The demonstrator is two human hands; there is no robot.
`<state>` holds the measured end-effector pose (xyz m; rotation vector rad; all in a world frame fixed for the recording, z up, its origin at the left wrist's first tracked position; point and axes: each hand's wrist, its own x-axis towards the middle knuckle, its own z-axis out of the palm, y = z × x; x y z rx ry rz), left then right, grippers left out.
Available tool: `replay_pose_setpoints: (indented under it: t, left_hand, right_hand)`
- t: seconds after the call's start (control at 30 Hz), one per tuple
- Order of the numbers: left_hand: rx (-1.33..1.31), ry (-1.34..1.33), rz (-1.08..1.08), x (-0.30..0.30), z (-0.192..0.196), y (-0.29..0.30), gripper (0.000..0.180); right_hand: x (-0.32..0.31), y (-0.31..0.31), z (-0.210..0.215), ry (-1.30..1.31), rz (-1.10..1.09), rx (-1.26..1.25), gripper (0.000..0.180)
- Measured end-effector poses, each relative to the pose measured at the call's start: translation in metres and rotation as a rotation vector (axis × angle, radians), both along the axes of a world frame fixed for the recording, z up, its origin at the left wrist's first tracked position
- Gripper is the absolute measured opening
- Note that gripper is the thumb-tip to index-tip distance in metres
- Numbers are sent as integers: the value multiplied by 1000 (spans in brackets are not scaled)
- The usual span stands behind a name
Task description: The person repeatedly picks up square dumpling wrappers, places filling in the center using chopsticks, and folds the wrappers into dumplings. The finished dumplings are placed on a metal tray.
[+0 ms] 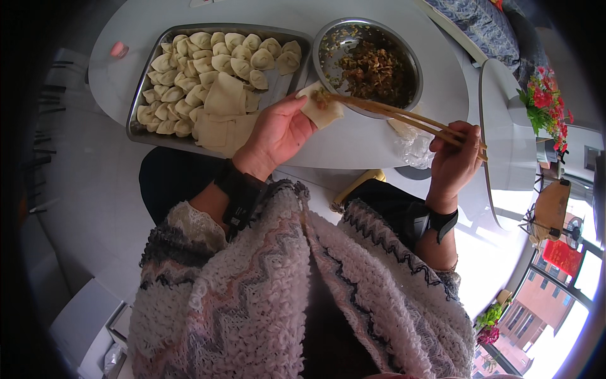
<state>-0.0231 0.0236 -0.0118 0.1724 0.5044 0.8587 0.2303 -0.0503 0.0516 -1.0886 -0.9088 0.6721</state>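
My left hand [278, 134] holds a pale square dough wrapper [323, 108] flat on its fingers, just in front of a round metal bowl [404, 52] of dark chopped filling. My right hand [454, 161] grips a pair of wooden chopsticks [404, 118]. Their tips rest on the wrapper with a small lump of filling on them. Left of the bowl, a metal tray [285, 82] carries several folded dumplings [208, 60] and a stack of unused wrappers [222, 120].
Tray and bowl stand on a white oval table [372, 142]. A crumpled clear plastic bag [413, 145] lies near the table's right edge. A white chair back [505, 139] and red flowers [544, 101] are to the right. A small pink object [118, 49] sits at the table's far left.
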Motion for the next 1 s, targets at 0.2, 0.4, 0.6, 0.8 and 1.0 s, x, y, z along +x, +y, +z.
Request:
replay_pose_setpoints:
  t: [0.2,0.4,0.6,0.8,1.0]
  left_hand:
    - [8,24,1,0,1,1,39]
    - [24,11,-1,0,-1,2,39]
    - [5,-37,0,-2,-2,2,35]
    - [-4,-60,-3,-2,-2,2,35]
    - [-10,-54,-5,-1,-2,0,34]
  right_hand:
    - [-2,7,-9,-38,-41,41,40]
    - [-10,6,-14,-47,-2,3,38]
    - [-9,5,-9,-68,-4,43,38]
    - [-7,3,-6,-24,-22,32,36]
    - [-2,3,-4,-13,-108,29,31]
